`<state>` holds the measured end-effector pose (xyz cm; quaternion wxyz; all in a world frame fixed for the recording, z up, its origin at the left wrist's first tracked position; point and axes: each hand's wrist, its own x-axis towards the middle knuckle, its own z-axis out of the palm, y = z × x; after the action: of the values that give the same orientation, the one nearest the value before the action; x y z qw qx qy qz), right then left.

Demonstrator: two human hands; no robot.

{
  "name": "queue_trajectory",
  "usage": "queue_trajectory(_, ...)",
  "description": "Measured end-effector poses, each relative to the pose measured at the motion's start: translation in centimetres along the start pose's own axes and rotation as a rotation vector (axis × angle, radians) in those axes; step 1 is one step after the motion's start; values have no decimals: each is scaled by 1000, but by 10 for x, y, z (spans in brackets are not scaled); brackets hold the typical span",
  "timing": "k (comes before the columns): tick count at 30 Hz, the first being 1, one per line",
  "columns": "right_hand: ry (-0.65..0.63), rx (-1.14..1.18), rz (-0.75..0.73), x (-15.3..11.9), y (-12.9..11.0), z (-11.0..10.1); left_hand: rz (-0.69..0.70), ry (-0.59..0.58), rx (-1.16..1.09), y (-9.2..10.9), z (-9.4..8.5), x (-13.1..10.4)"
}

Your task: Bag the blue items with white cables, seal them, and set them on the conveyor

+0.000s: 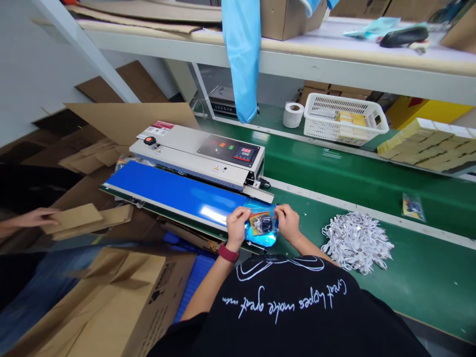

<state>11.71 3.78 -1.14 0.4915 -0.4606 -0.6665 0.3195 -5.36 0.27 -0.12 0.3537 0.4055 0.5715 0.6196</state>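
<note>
Both my hands pinch a small clear plastic bag (262,224) by its upper corners, over the near right end of a blue conveyor belt (178,191). In the bag I see a yellow card, white cable and a dark item. My left hand (238,225), with a red band at the wrist, grips the left corner. On the right corner, my right hand (288,221) is closed. Just beyond the bag stands a band sealing machine (201,153) with a lit red display.
A heap of white cables (357,242) lies to the right on the green bench. Farther back are a white basket (344,119), a paper roll (293,115), stacked yellow-white boxes (427,144) and another filled bag (412,206). At left, a co-worker's hand (35,218) touches cardboard near a carton (111,302).
</note>
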Motion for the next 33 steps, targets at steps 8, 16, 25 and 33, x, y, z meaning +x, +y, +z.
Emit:
queue_trajectory(8,63,583,603,17,9,13,-652,-290,-470,-8,-13,-13)
queue_trajectory(16,56,683,770,26,9,19,-645,-112,-622,-15,-9,-20)
queue_trajectory(25,44,626,711,27,9,22,-701,-6,-540,-8,-6,-16)
queue_trajectory(33,-193,517,461,27,-8,5,-476,-159,-140,5,-18,4)
